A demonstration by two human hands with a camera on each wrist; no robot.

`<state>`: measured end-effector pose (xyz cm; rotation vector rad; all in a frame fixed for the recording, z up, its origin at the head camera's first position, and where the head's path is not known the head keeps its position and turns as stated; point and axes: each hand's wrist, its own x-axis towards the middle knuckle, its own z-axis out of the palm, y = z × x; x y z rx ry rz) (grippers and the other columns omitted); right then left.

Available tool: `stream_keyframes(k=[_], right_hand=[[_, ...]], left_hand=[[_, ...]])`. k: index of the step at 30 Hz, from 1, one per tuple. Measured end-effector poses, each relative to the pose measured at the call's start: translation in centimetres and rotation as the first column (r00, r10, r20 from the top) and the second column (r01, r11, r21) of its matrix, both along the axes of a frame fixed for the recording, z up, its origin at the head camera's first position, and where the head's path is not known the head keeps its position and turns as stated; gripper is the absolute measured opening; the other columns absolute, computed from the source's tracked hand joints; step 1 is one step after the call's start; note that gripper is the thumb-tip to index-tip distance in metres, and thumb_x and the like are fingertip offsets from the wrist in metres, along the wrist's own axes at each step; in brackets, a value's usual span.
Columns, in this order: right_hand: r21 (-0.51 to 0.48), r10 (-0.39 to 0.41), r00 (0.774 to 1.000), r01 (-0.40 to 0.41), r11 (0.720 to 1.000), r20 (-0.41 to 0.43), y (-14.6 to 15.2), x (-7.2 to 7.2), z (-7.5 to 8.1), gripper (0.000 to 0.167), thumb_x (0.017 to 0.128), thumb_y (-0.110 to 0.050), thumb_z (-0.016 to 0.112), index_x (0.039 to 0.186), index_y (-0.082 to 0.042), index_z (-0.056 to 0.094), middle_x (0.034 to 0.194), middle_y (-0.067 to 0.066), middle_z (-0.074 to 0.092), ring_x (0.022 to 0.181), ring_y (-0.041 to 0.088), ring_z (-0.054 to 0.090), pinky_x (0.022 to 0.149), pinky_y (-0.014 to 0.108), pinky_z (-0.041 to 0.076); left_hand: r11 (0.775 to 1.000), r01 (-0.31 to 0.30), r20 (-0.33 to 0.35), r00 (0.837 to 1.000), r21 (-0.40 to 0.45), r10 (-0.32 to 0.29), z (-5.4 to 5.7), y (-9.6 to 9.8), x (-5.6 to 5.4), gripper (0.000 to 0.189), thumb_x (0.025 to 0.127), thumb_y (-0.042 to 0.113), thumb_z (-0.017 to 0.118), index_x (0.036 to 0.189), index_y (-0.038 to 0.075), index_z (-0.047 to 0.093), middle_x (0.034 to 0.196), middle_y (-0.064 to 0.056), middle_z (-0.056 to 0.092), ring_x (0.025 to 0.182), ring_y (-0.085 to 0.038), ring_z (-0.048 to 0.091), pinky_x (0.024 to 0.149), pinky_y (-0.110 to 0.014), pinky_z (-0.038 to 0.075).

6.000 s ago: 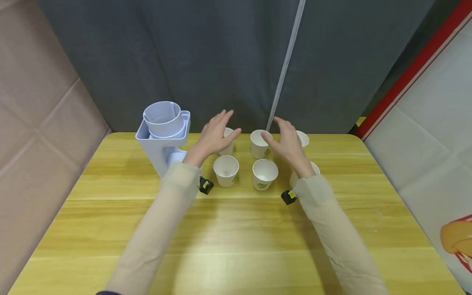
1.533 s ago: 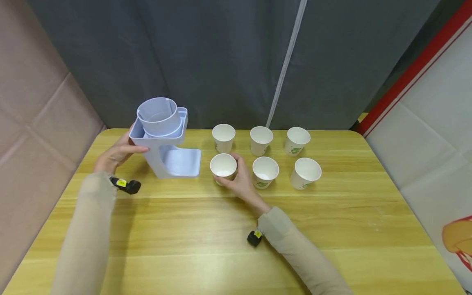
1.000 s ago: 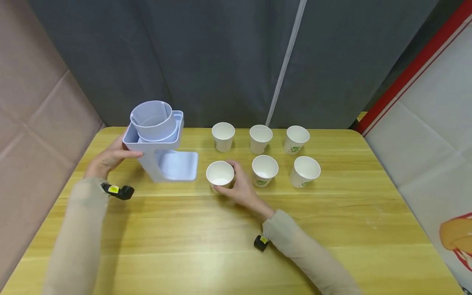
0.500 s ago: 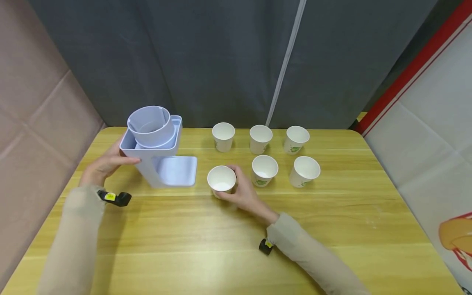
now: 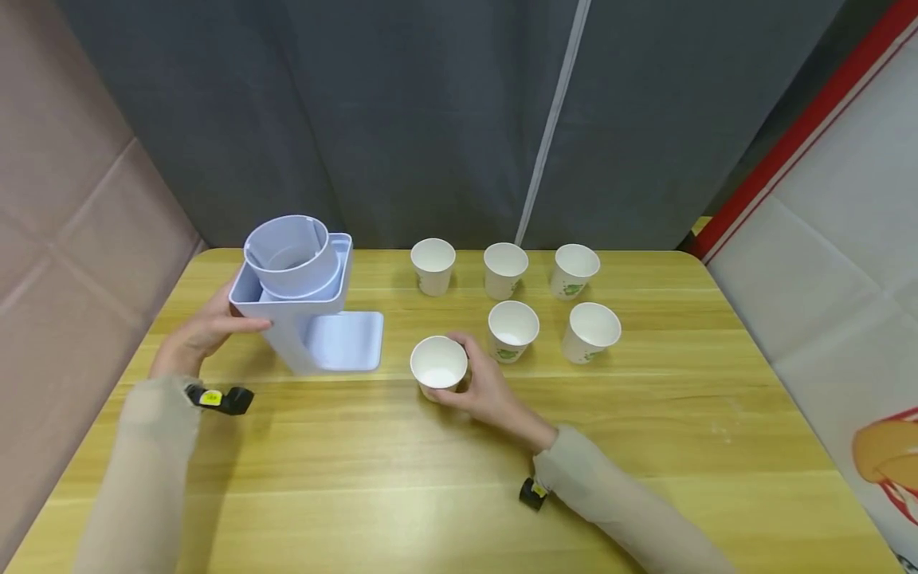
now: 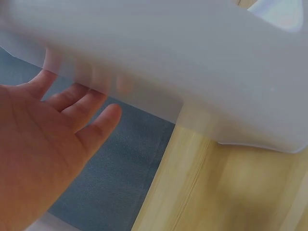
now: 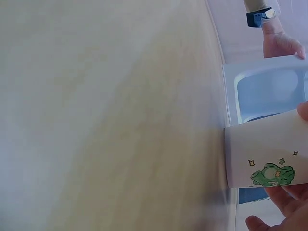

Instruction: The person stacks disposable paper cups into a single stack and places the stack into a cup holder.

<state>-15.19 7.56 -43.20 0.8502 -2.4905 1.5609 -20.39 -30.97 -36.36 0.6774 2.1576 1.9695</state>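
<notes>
My left hand (image 5: 197, 333) grips the left side of a pale blue plastic stand (image 5: 290, 344), with the thumb along its near face and the fingers behind it. The stand has a round cup-like piece (image 5: 290, 263) in its open top and a flat tray base (image 5: 344, 341). In the left wrist view, the fingers (image 6: 98, 127) touch the stand's smooth wall (image 6: 168, 53). My right hand (image 5: 495, 395) holds a white paper cup (image 5: 439, 365) upright by its right side, just right of the base. A green cartoon print shows on this cup (image 7: 269, 149) in the right wrist view.
Several more white paper cups stand upright: three in a back row, with the middle one (image 5: 504, 275) near the grey curtain (image 5: 402, 119), and two in front, including a green-printed cup (image 5: 511, 339). The wooden table (image 5: 373, 478) has walls left and right.
Both hands were spread above the cups six seconds ago. Since then, my left hand has drawn the stand nearer me and slightly left. My right hand has brought one cup forward, out of the front row.
</notes>
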Motion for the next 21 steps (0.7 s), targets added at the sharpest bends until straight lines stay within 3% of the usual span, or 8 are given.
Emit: stream_keyframes(k=[2, 8, 17, 21], right_hand=[[0.006, 0.011, 1.0, -0.011, 1.0, 0.004, 0.2, 0.4, 0.5, 0.076, 0.068, -0.009, 0.082, 0.129, 0.006, 0.039, 0.122, 0.018, 0.055, 0.111, 0.027, 0.053, 0.096, 0.041, 0.043], [0.002, 0.031, 0.999, -0.031, 1.0, 0.039, 0.2, 2.3, 3.8, 0.072, 0.067, 0.003, 0.08, 0.125, 0.016, 0.039, 0.119, 0.028, 0.053, 0.11, 0.038, 0.053, 0.095, 0.048, 0.042], [0.009, 0.033, 0.999, -0.033, 0.999, 0.016, 0.5, 2.8, 3.9, 0.071, 0.067, 0.003, 0.08, 0.124, 0.016, 0.04, 0.119, 0.028, 0.054, 0.109, 0.038, 0.054, 0.095, 0.048, 0.043], [0.009, 0.032, 0.999, -0.032, 0.999, 0.017, 0.5, 2.8, 3.8, 0.071, 0.067, 0.003, 0.08, 0.124, 0.016, 0.04, 0.118, 0.027, 0.054, 0.108, 0.037, 0.054, 0.095, 0.047, 0.043]], left_hand=[[1.0, 0.005, -0.009, 1.0, -0.002, -0.005, 0.0, 0.0, 0.2, 0.094, 0.07, -0.018, 0.06, 0.146, 0.02, 0.021, 0.132, 0.004, 0.039, 0.112, -0.012, 0.038, 0.089, -0.017, 0.033], [0.999, 0.004, -0.009, 1.0, -0.032, -0.005, 0.1, 0.0, 0.6, 0.096, 0.069, -0.017, 0.06, 0.147, 0.021, 0.02, 0.133, 0.004, 0.039, 0.112, -0.013, 0.038, 0.088, -0.016, 0.034], [0.999, 0.047, -0.036, 0.998, 0.005, -0.047, -0.1, 0.2, 1.0, 0.093, 0.068, -0.017, 0.061, 0.145, 0.018, 0.023, 0.128, 0.002, 0.044, 0.109, -0.012, 0.043, 0.089, -0.019, 0.034], [0.998, 0.055, -0.013, 0.998, -0.021, -0.056, 0.2, 0.1, 1.2, 0.096, 0.07, -0.015, 0.062, 0.148, 0.019, 0.019, 0.134, 0.002, 0.039, 0.113, -0.012, 0.04, 0.09, -0.017, 0.034]])
